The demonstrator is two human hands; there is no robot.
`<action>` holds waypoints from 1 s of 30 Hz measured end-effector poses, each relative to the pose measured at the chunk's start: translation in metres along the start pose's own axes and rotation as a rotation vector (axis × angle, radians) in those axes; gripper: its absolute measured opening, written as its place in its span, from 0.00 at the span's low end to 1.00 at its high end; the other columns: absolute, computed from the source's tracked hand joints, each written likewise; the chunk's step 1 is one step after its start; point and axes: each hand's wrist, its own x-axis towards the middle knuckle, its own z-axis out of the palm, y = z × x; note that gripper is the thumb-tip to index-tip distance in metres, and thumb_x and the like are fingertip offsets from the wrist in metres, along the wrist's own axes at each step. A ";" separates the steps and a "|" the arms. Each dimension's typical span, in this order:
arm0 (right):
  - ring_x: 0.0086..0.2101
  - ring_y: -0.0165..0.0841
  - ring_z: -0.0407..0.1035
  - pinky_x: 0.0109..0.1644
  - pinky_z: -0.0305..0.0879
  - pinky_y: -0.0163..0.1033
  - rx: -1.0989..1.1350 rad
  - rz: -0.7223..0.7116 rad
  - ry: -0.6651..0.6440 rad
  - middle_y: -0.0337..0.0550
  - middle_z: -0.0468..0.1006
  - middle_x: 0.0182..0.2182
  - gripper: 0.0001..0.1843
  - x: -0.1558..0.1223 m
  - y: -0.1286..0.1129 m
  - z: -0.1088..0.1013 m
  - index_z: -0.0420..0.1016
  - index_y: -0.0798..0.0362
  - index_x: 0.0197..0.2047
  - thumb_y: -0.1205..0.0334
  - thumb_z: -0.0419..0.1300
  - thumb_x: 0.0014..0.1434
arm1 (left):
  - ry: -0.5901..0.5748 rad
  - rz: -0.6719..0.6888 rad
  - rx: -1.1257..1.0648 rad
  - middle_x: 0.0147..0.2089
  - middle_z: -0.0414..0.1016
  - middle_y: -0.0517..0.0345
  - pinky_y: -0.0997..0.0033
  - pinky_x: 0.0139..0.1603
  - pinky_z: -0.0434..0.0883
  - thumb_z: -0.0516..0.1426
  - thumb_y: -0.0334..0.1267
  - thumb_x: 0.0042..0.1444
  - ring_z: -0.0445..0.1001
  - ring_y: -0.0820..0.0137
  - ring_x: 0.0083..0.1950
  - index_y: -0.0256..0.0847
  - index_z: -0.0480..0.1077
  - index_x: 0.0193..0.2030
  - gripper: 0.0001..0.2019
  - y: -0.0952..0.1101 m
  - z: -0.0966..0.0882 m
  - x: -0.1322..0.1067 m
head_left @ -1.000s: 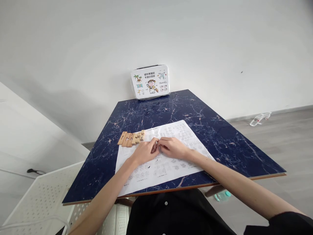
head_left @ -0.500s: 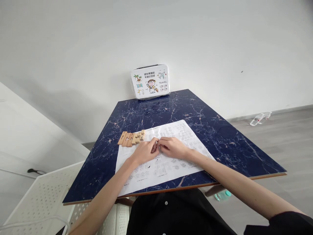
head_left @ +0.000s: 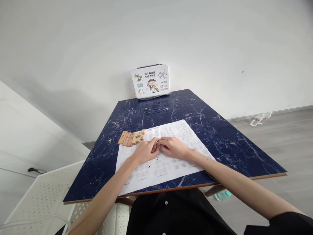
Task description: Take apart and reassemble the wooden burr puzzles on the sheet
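Note:
My left hand [head_left: 147,150] and my right hand [head_left: 173,147] rest together over the middle of a printed paper sheet [head_left: 137,183]. Both have curled fingers, and their fingertips meet in a pinch. Whatever lies between them, if anything, is hidden. Just beyond my left hand, several notched wooden puzzle pieces [head_left: 127,138] stand side by side across the sheet's upper left edge. Small diagrams and lines of text cover the paper. Two tiny dark marks show on it below my fingers.
The sheet lies on a blue marbled table [head_left: 195,114]. At its far edge a white cartoon-printed case [head_left: 150,81] leans against the wall. A white perforated surface [head_left: 46,189] stands lower left. Clear bottles [head_left: 260,119] and a teal-capped bottle [head_left: 223,195] are on the floor.

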 end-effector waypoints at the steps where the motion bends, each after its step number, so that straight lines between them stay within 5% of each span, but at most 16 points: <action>1: 0.30 0.31 0.68 0.34 0.60 0.35 -0.004 -0.001 0.001 0.44 0.79 0.36 0.10 0.000 0.000 0.000 0.76 0.54 0.39 0.74 0.55 0.66 | -0.001 -0.002 0.004 0.27 0.73 0.65 0.72 0.27 0.62 0.54 0.39 0.66 0.74 0.69 0.26 0.45 0.64 0.51 0.08 0.000 0.000 0.000; 30: 0.31 0.31 0.69 0.34 0.60 0.35 -0.012 -0.009 -0.003 0.44 0.79 0.37 0.10 -0.001 0.001 0.000 0.77 0.54 0.41 0.74 0.55 0.67 | -0.016 0.016 0.034 0.27 0.73 0.65 0.73 0.27 0.62 0.52 0.39 0.68 0.74 0.70 0.26 0.43 0.64 0.53 0.09 -0.001 0.001 -0.001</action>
